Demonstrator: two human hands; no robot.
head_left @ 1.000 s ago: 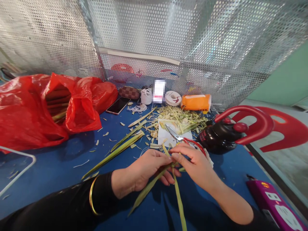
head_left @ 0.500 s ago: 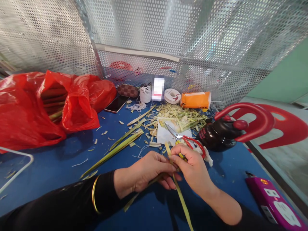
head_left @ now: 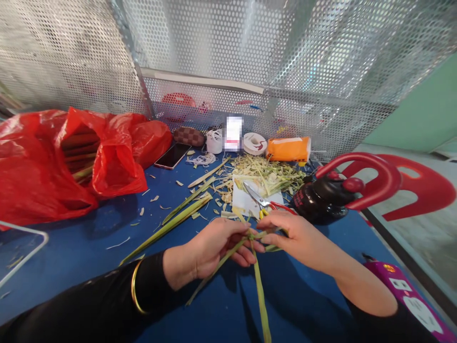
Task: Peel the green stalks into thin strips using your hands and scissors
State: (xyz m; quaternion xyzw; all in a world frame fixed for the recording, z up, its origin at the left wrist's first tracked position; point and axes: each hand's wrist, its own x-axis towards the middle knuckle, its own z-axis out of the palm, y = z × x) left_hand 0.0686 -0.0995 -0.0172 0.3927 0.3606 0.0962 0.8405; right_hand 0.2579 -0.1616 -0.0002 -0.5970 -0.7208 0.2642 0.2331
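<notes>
The crossed leaf strips sit between both hands' fingertips: the left hand pinches them by the crossing with thumb and fingers, while the right hand pinches one strip just beside it. Just beyond the fingers, scissors lie partly on white paper, with leaf scraps farther out and a black jug to the right.
</notes>
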